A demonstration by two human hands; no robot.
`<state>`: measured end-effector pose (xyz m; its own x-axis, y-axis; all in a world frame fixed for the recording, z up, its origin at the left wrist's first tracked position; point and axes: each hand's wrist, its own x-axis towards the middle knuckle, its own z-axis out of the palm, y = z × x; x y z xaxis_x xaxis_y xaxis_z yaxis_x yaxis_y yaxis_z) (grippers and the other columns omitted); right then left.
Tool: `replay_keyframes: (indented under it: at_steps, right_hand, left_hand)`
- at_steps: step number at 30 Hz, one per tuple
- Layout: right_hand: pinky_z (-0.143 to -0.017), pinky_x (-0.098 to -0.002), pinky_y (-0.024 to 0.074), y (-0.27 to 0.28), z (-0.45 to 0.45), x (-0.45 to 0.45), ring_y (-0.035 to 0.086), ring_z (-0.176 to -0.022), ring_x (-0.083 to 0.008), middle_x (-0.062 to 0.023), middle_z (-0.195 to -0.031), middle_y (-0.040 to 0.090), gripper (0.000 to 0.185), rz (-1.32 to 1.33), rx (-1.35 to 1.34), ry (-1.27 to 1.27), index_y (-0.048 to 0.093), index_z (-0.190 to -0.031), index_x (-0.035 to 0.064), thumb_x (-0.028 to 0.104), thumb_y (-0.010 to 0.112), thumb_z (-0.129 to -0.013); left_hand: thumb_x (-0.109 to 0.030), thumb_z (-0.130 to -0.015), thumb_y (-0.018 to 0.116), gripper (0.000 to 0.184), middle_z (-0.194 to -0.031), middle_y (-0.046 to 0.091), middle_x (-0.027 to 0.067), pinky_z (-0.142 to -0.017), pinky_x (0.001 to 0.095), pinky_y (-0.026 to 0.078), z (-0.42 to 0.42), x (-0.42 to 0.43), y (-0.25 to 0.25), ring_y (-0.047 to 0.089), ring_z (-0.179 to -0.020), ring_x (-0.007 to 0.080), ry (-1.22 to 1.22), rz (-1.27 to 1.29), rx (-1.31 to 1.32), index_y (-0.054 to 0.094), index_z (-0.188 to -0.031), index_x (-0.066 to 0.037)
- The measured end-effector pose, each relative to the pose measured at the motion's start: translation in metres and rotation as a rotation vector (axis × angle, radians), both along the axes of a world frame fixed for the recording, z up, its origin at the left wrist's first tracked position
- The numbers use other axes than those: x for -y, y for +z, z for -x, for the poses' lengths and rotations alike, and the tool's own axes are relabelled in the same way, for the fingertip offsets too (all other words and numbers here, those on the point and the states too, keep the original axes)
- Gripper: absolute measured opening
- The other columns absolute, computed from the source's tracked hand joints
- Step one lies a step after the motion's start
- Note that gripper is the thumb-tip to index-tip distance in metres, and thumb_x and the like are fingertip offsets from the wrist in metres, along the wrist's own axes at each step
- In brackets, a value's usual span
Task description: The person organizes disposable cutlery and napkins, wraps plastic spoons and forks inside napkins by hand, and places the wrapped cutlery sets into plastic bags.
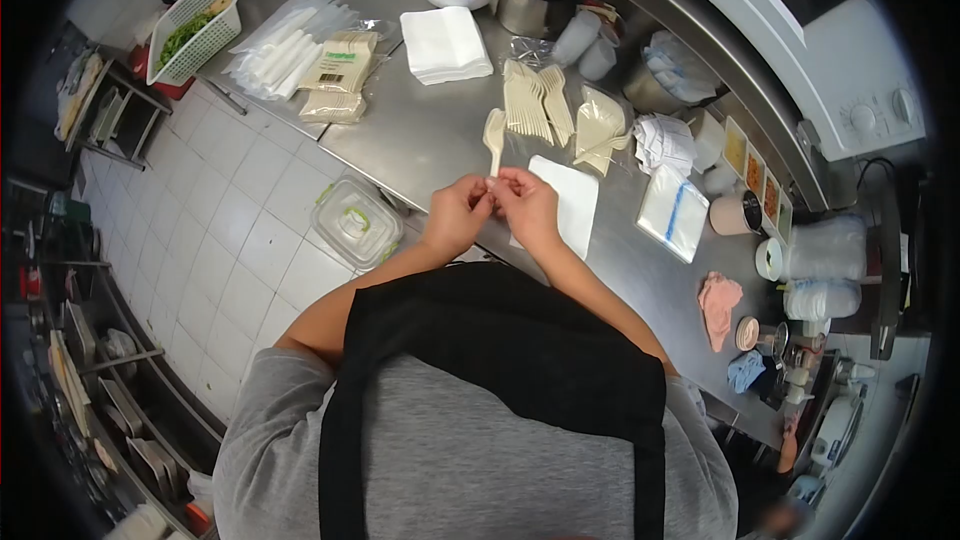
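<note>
A cream plastic spoon (pixel 494 140) stands bowl-up between my hands, above the front edge of the steel counter. My left hand (pixel 460 215) and my right hand (pixel 527 205) are both closed, fingertips pinched together on its handle. The lower end of the handle is hidden by my fingers. Partly under my right hand lies a white napkin (pixel 572 202) on the counter. Just beyond are a pile of cream plastic forks (pixel 535 105) and a smaller pile of cream plastic spoons (pixel 600 128). A folded napkin stack (pixel 446 45) sits farther back.
Packaged cutlery (pixel 340 70) and clear plastic sleeves (pixel 285 50) lie to the left. On the right are plastic bags with a blue stripe (pixel 670 213) and a pink cloth (pixel 718 308). A lidded container (pixel 357 223) is below the counter's edge. Other people are partly visible at two corners.
</note>
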<state>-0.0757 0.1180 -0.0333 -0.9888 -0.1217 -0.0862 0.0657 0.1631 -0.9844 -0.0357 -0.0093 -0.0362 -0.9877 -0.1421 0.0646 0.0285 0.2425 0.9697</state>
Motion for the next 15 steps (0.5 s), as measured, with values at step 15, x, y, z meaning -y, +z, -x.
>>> replay_keyframes:
  at_steps: [15]
  right_hand:
    - [-0.069, -0.0403, 0.0521, 0.019, -0.004, -0.128, 0.063, -0.080, -0.0281, -0.0091, -0.084, 0.063, 0.011, -0.972, -0.602, 0.292, 0.068, -0.080, 0.0051, 0.015, 0.067, -0.074]
  left_hand:
    - [-0.012, -0.074, 0.062, 0.030, -0.110, 0.062, 0.0068, -0.090, 0.0374, 0.048, -0.028, 0.017, -0.029, 0.057, -0.106, 0.0255, -0.802, 0.695, -0.622, 0.065, -0.103, -0.007]
